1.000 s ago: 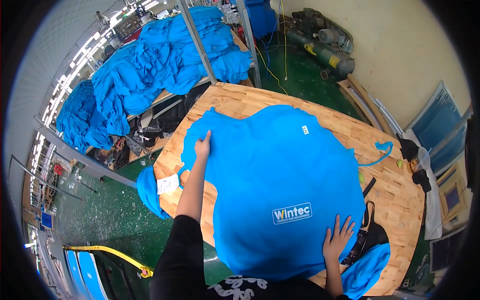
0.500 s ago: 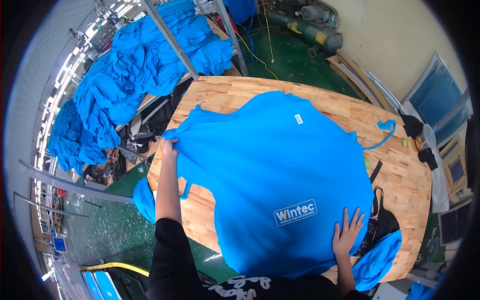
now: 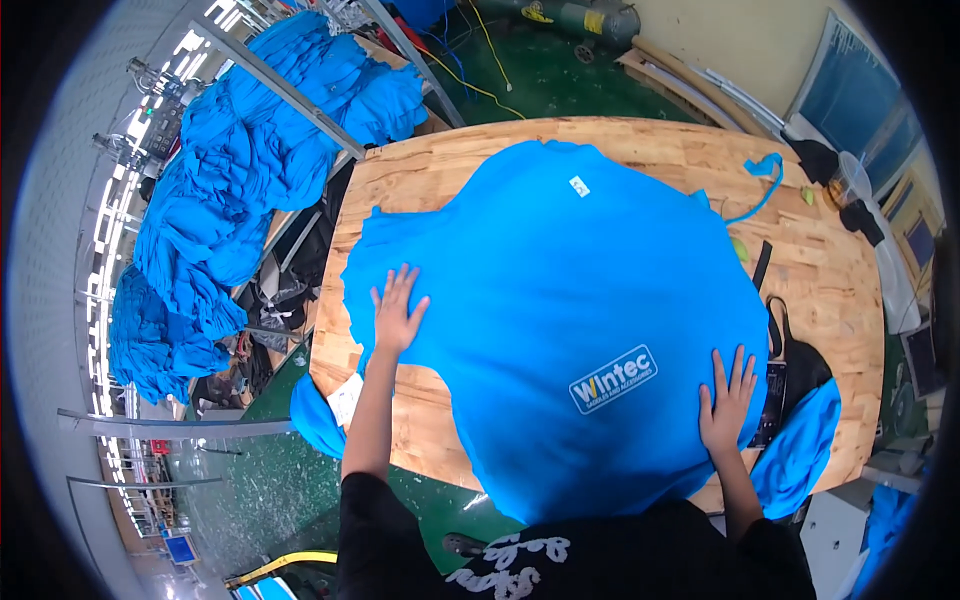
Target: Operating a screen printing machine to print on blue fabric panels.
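We are risking a slide or a crease in the blue cloth (image 3: 560, 280), since its near edge seems to be hanging over the near side of the table (image 3: 400, 185), and a palm dragging sideways could be bunching it against the black thing with a strap (image 3: 805, 365) on the right. The cloth is lying spread across the table, directly under our fingers: our left hand (image 3: 396, 318) is resting on its narrower left part, and our right hand (image 3: 727, 412) near its right edge, right of the printed patch (image 3: 613, 380). On both hands the fingers are lying loose and fanned, gripping nothing.
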Tool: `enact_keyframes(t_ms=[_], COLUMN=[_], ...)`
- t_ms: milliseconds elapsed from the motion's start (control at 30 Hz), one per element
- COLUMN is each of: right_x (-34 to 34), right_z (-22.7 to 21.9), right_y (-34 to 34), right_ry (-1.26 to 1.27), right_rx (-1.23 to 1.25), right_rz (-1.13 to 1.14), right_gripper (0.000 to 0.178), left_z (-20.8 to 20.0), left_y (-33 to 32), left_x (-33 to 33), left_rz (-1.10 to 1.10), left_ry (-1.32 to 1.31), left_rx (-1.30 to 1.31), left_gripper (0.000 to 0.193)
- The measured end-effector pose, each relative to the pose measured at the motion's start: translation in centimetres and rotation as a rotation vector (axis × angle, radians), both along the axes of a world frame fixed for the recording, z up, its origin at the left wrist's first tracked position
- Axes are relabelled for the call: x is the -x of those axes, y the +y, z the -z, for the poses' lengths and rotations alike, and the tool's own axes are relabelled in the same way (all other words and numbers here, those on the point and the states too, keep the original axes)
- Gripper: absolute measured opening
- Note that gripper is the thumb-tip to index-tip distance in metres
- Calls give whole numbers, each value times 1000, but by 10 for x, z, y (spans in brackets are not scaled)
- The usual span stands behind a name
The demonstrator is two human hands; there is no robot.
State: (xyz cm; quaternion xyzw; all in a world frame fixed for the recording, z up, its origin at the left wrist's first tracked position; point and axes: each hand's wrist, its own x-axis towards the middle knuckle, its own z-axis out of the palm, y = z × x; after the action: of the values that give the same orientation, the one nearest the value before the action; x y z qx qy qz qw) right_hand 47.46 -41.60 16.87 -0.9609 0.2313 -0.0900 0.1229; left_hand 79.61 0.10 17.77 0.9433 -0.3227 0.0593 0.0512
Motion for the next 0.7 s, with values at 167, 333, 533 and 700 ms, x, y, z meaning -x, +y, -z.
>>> enact_keyframes(t_ms=[167, 333, 533, 700], right_x=[3, 7, 48, 116], right_z=[3, 12, 11, 20], right_y=[-4, -6, -22, -46], right_ry=[-63, -69, -57, 81], right_rx=[0, -1, -127, -216], right_rz=[-14, -13, -229, -490], right_gripper=[45, 46, 68, 95], left_z=[0, -26, -7, 9], left_y=[-3, -72, -152, -150], left_x=[-23, 89, 296, 325], left_rz=[-1299, -361, -286, -530], left_ry=[-151, -318, 177, 193], left_rx=[-299, 307, 140, 155], left_gripper=[74, 63, 70, 84])
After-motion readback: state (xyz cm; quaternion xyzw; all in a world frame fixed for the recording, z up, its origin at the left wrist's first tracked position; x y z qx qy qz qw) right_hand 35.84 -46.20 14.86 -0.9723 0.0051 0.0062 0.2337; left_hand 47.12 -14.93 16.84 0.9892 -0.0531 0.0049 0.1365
